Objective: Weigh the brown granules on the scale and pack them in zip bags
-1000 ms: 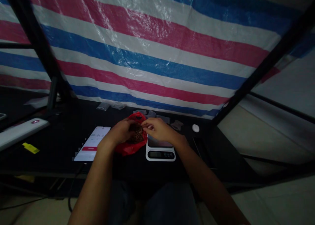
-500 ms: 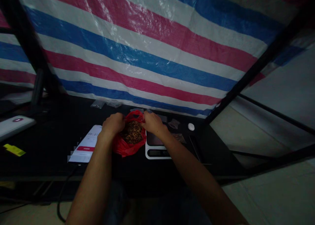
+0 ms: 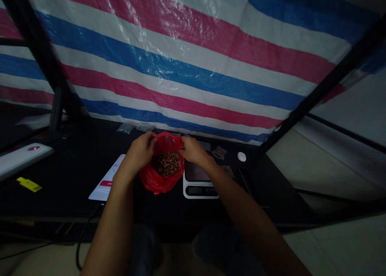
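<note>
A red plastic bag stands with its mouth spread on the black table, and brown grain-like pieces lie inside it. My left hand is closed on the bag's left rim. On the opposite rim, my right hand pinches the plastic. Right beside the bag sits a white kitchen scale with a dark top, partly covered by my right forearm. A phone with a lit screen lies left of the bag, partly behind my left forearm.
Small clear bags lie at the back of the black table. A yellow tag and a white device are at left. To the right are a small packet, a white round object and a dark thin object. Striped sheeting hangs behind.
The bag's mouth is spread wider, its back rim pulled up between my hands, and more of the contents show. The whole view has shifted slightly.
</note>
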`<state>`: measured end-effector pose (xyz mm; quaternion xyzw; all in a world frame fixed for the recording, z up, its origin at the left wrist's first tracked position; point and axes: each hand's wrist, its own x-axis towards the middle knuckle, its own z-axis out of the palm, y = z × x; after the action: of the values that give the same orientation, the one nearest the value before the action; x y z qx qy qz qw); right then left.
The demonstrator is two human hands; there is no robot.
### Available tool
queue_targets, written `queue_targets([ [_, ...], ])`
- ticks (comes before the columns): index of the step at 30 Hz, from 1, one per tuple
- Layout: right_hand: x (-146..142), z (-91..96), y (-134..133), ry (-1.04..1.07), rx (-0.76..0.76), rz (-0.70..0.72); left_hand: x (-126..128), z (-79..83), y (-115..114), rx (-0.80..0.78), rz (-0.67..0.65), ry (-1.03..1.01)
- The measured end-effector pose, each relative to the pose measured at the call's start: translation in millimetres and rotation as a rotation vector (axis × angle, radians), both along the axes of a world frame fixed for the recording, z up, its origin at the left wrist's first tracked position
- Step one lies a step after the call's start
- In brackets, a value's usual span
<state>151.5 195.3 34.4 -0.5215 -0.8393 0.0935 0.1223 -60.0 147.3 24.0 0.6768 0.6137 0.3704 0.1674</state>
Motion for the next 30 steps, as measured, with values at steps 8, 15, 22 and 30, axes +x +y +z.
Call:
queue_targets([
  [8, 0.2, 15.3, -19.9, 0.072, 0.168, 0.047, -8.9, 1.1, -5.9, 0.129, 0.223, 0.152],
  [15, -25.3, -4.2, -30.0, -0.076, -0.117, 0.352, 9.7, 8.6, -12.4, -0.081, -0.130, 0.184],
  [22, -26.7, -11.4, -14.9, -0.097, -0.172, 0.374, 15.0, -19.7, 2.0, -0.475, -0.164, 0.317],
  [30, -23.8, -11.3, -21.8, -0.072, -0.169, 0.288, 12.3, -25.6, 7.8, -0.419, -0.164, 0.314],
])
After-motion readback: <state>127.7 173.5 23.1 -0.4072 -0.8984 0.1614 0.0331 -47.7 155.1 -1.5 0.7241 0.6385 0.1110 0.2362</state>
